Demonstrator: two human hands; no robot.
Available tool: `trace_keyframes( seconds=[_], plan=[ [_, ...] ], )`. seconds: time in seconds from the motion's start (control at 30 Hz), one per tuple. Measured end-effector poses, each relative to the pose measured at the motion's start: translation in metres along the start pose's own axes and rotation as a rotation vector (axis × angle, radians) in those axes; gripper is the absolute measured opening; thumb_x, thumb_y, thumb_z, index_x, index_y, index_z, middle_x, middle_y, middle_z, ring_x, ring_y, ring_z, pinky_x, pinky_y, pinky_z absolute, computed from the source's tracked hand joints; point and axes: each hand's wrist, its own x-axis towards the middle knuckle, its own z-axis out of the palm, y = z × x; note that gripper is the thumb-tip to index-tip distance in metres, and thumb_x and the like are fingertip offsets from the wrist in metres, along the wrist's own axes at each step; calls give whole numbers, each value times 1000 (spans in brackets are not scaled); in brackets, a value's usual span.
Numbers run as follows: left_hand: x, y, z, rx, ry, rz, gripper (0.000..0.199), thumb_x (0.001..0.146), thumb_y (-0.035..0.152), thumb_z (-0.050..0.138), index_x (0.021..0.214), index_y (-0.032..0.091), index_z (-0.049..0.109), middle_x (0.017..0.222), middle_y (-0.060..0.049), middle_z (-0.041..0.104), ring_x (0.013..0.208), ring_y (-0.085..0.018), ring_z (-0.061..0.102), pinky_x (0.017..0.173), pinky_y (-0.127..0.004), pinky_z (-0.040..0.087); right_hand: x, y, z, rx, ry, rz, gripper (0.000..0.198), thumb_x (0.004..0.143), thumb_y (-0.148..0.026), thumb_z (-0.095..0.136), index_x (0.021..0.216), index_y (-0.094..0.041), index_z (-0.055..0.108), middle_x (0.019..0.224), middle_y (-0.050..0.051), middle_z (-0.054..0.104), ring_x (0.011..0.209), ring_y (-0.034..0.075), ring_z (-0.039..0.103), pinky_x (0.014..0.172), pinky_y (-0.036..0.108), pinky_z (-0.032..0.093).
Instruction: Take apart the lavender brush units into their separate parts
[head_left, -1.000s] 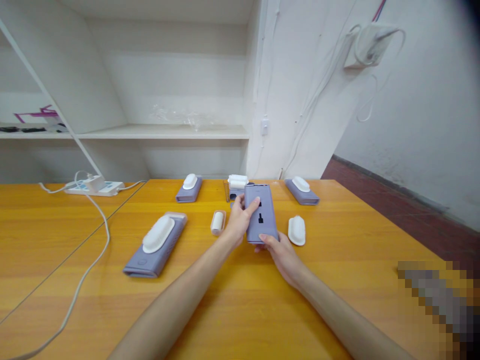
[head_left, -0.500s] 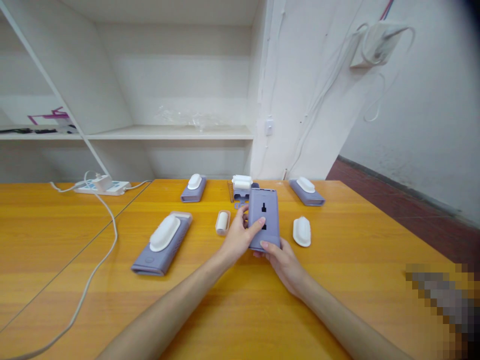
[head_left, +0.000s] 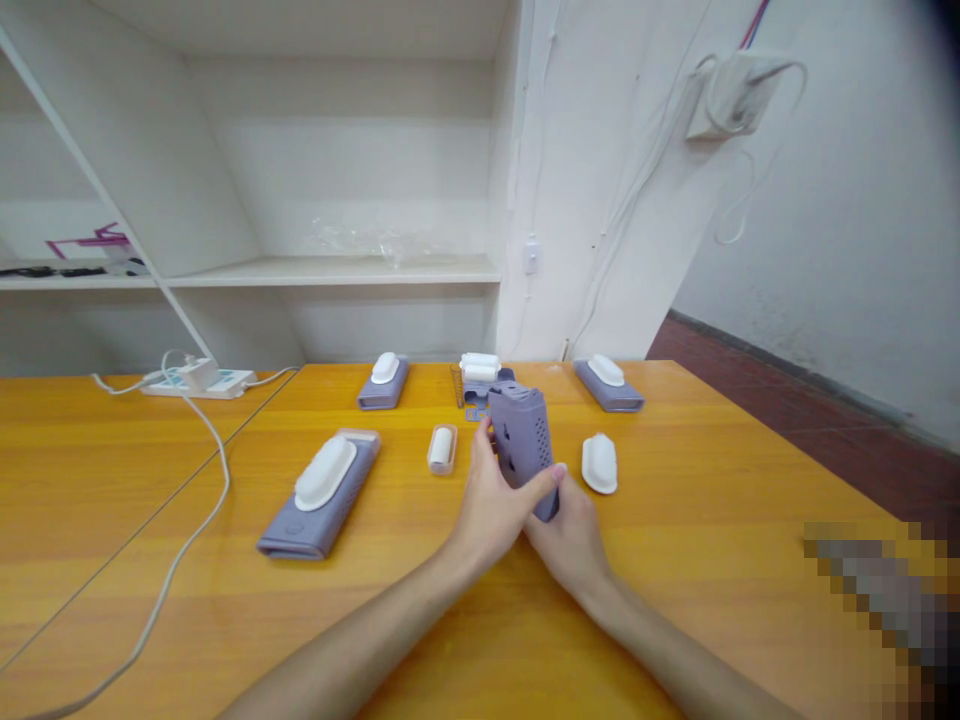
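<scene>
A purple-grey plastic housing with dark slots on one face and small holes along its side is held up over the table. My left hand wraps its left side, with the thumb laid across the lower edge. My right hand grips its bottom end from the right, its fingers partly hidden behind the housing. Just beyond the housing sit white rollers and loose purple-grey parts. A clear case with a white roller lies to the left, a white oval shell to the right.
Purple-grey units topped with white shells lie at the front left, back left and back right. A power strip with a trailing white cable is at the left. White shelving stands behind the table.
The housing has turned in my hands, so its perforated side and top end now show. My left thumb has moved from its slotted face to the lower right edge.
</scene>
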Motion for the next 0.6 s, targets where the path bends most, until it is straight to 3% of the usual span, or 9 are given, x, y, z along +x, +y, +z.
trace_keyframes(
  seconds=[0.1, 0.17, 0.23, 0.3, 0.4, 0.5, 0.6],
  plan=[
    [-1, 8, 0, -46, 78, -9, 77, 67, 32, 73, 131, 21, 31, 116, -10, 55, 100, -21, 57, 86, -33, 46, -4, 2, 0, -100, 34, -169, 35, 71, -39, 67, 96, -17, 55, 91, 9, 60, 87, 26, 55, 77, 39, 44],
    [3, 12, -5, -44, 103, -11, 65, 67, 25, 70, 124, 20, 40, 105, -7, 59, 90, -19, 58, 78, -30, 47, -4, 1, 0, -15, -11, -218, 40, 71, -37, 69, 102, -18, 53, 98, 9, 59, 95, 26, 53, 83, 40, 42],
    [9, 11, -14, -79, 103, -16, 50, 65, 19, 65, 112, 18, 50, 97, -5, 61, 84, -17, 58, 74, -28, 47, -2, -1, -1, 185, -75, -153, 39, 75, -37, 66, 107, -19, 51, 106, 9, 57, 100, 24, 52, 85, 37, 43],
    [16, 7, -23, -197, 81, -46, 38, 64, 18, 60, 101, 16, 56, 91, -4, 62, 81, -17, 57, 73, -27, 46, 2, -2, -1, 450, -144, -3, 36, 82, -39, 61, 110, -20, 49, 111, 9, 55, 101, 22, 52, 83, 34, 45],
    [24, 1, -32, -405, 12, -171, 31, 63, 22, 58, 92, 15, 60, 86, -4, 64, 79, -19, 59, 71, -29, 47, 7, -2, -1, 778, -367, 187, 31, 85, -39, 58, 106, -17, 53, 99, 7, 60, 84, 17, 56, 72, 30, 46],
    [27, 0, -33, -523, -70, -304, 33, 65, 29, 61, 95, 14, 62, 80, -5, 66, 73, -20, 61, 67, -31, 49, 6, -2, -3, 935, -560, 249, 27, 84, -35, 61, 100, -15, 58, 86, 5, 61, 72, 14, 55, 65, 27, 44],
    [28, 2, -32, -554, -163, -360, 37, 70, 37, 64, 97, 13, 62, 79, -7, 66, 68, -19, 61, 63, -32, 50, 3, 0, -3, 939, -580, 268, 31, 80, -32, 67, 104, -15, 59, 90, 5, 62, 72, 14, 56, 63, 26, 44]
  ],
)
